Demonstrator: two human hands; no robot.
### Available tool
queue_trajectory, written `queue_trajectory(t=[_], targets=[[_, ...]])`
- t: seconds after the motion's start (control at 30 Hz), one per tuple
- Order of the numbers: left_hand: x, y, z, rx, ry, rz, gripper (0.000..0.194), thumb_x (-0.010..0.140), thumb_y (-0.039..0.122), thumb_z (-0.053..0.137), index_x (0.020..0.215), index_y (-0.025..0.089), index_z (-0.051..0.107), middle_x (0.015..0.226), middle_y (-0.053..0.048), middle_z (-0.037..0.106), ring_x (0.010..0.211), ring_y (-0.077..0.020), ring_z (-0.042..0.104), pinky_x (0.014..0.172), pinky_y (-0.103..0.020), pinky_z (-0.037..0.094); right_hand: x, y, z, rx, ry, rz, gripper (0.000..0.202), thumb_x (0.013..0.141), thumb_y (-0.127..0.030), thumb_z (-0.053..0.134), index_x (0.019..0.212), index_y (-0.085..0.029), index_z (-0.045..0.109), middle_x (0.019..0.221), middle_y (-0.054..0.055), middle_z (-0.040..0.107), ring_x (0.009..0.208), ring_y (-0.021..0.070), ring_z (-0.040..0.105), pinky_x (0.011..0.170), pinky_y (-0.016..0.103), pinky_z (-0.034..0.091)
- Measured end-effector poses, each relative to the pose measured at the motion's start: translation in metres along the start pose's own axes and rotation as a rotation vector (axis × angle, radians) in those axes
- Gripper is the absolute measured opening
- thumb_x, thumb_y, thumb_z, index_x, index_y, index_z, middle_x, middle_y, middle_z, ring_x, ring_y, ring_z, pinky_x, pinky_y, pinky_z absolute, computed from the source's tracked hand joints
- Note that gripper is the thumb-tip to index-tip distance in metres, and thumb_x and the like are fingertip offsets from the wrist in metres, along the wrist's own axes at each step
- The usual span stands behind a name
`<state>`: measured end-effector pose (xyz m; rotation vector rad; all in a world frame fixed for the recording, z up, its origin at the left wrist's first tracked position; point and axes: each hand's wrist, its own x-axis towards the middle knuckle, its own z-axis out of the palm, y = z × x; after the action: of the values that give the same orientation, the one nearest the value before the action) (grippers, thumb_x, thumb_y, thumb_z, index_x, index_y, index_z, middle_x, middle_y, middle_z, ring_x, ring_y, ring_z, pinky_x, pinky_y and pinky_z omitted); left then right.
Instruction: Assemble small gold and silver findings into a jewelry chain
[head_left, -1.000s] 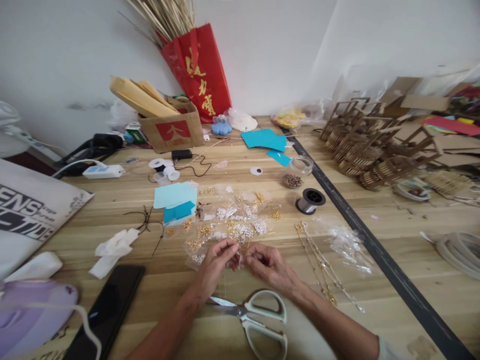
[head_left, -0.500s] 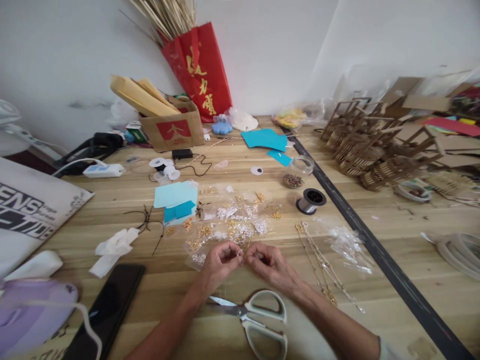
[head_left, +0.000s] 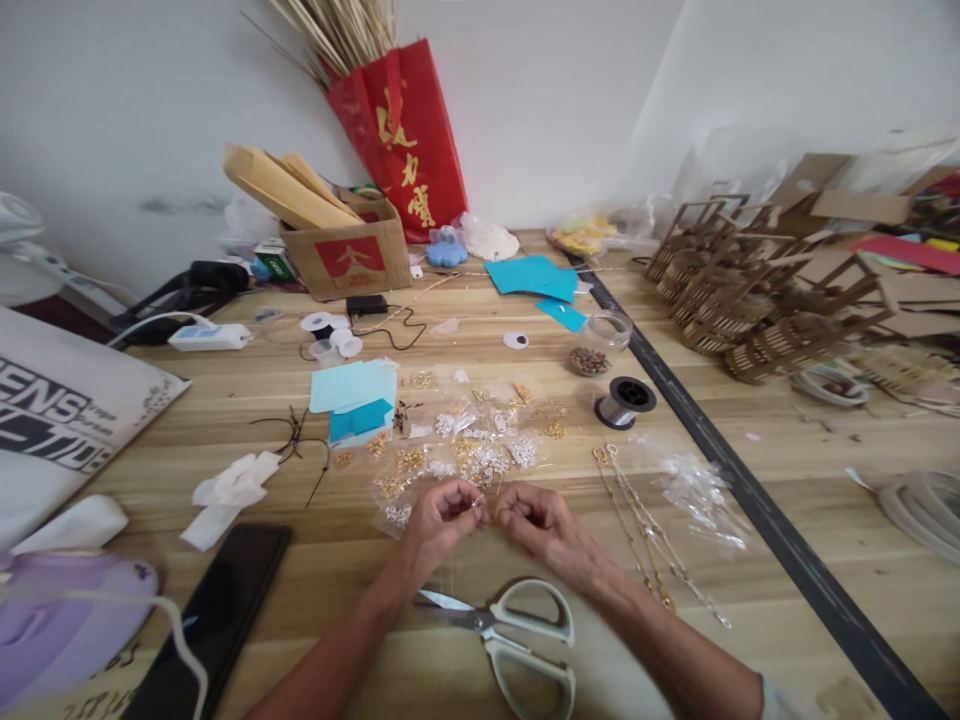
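My left hand [head_left: 442,517] is closed in a pinch on a small shiny bead-like piece [head_left: 477,503]. Thin pale threads [head_left: 447,575] hang below that hand. Close beside it, a small gap away, my right hand [head_left: 541,520] is also pinched; what lies between its fingertips is too small to make out. Just beyond both hands lie bags of small gold and silver jewelry findings [head_left: 480,462]. Scissors [head_left: 487,622] with pale handles rest under my wrists, blades spread a little toward the left. Gold and silver chains [head_left: 645,530] lie to the right of my right hand.
A spool of fine wire [head_left: 624,402] and a jar of beads [head_left: 596,350] stand at the right. Blue paper pieces [head_left: 352,395] lie at the left, with a black phone [head_left: 214,620] nearer me. Bamboo-like waterwheel models [head_left: 757,290] crowd the far right.
My hands have drawn slightly apart at the fingertips. The whole view has shifted very slightly; the things on the table lie as before.
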<state>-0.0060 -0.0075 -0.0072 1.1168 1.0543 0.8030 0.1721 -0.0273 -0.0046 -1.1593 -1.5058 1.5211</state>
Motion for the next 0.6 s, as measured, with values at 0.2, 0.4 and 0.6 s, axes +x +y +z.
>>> queue_trajectory(t=[0.2,0.4,0.6], targets=[[-0.004,0.007,0.002,-0.008,-0.034,-0.029,0.024,0.064,0.031,0.074,0.075,0.014,0.062,0.061,0.000,0.061,0.059,-0.0128,0.054,0.060,-0.025,0.043,0.001,-0.001,0.000,0.026,0.012,-0.002,0.031,0.084,-0.046,0.056,0.074,-0.016,0.055,0.055,-0.006,0.040,0.049,0.0083,0.033,0.046,0.022,0.024],[-0.003,0.005,0.001,0.000,-0.028,-0.002,0.021,0.068,0.032,0.071,0.070,0.015,0.059,0.061,-0.001,0.061,0.060,-0.0130,0.055,0.060,-0.025,0.044,0.000,0.001,0.000,0.005,0.011,0.011,0.027,0.085,-0.041,0.055,0.076,-0.015,0.055,0.056,-0.006,0.040,0.049,0.0078,0.033,0.046,0.021,0.024],[0.001,-0.005,-0.001,0.035,-0.021,0.047,0.019,0.067,0.028,0.072,0.070,0.015,0.059,0.059,0.000,0.061,0.058,-0.0122,0.055,0.059,-0.024,0.043,0.001,0.003,0.000,0.029,0.008,-0.003,0.025,0.085,-0.039,0.056,0.076,-0.016,0.055,0.057,-0.006,0.040,0.050,0.0078,0.034,0.046,0.021,0.025]])
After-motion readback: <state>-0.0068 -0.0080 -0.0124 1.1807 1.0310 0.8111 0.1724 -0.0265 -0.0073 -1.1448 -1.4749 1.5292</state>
